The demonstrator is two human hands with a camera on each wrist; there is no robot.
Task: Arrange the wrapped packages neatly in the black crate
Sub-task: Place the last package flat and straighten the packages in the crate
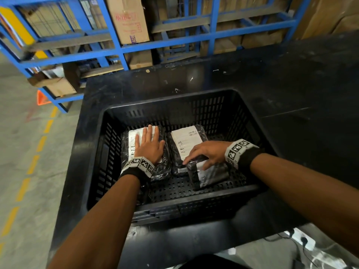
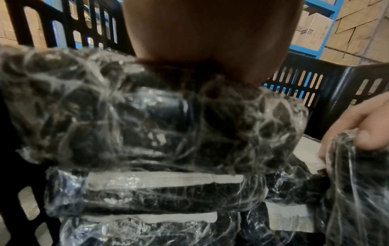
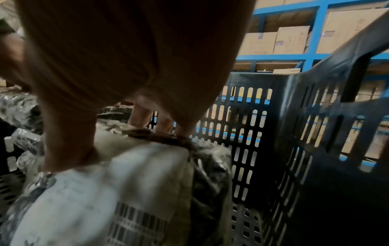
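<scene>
The black slotted crate (image 1: pixel 171 203) stands on a black table. Inside it, a left stack of plastic-wrapped black packages (image 1: pixel 163 167) carries a white label, and my left hand (image 1: pixel 149 143) lies flat on top with straight fingers. In the left wrist view this stack (image 2: pixel 147 116) shows at least three layers. A second labelled package (image 1: pixel 186 139) lies to the right of it. In front of that one, my right hand (image 1: pixel 203 158) grips the top edge of a third package (image 1: pixel 208 174), which stands tilted on its edge. The right wrist view shows its white barcode label (image 3: pixel 101 191).
The black table (image 1: pixel 291 84) stretches to the right and behind the crate. Blue shelving (image 1: pixel 120 49) with cardboard boxes stands beyond the table. A concrete floor with yellow dashes (image 1: pixel 33 164) lies to the left. The crate's perforated floor (image 1: pixel 174 189) is bare at the front.
</scene>
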